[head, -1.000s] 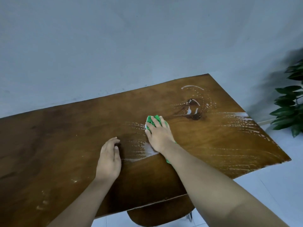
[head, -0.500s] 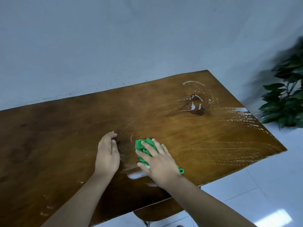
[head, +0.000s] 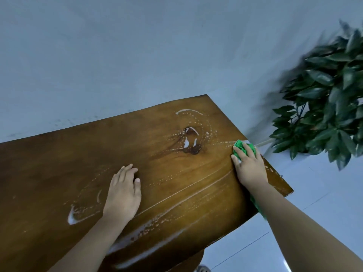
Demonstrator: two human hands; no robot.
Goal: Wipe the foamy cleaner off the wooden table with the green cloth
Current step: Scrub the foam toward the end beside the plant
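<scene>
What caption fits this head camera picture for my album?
The right hand presses the green cloth at the wooden table edge, the left hand flat beside foam streaks.

Glossy varnished wooden table [head: 82,154], crumpled green cloth [head: 243,147], seemingly soft, white foam streaks [head: 76,214]

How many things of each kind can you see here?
Hands: 2 (left hand, right hand)
Green cloth: 1
Wooden table: 1
Plant: 1
Total: 5
</scene>
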